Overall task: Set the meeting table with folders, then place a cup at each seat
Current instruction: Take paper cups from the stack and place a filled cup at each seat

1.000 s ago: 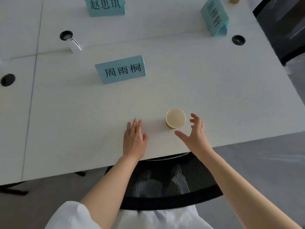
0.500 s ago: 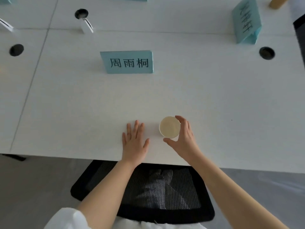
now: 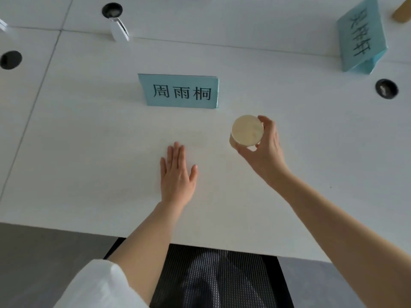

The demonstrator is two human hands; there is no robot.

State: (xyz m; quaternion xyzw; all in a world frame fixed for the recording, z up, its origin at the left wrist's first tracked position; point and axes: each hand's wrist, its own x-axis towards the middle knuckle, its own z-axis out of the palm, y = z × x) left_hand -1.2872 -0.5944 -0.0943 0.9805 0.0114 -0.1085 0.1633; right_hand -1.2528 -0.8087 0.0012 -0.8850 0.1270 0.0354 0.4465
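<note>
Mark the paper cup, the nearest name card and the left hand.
paper cup (image 3: 247, 130), head view, inside its open mouth
nearest name card (image 3: 181, 92), head view, middle of its printed face
left hand (image 3: 176, 176), head view, back of the hand
</note>
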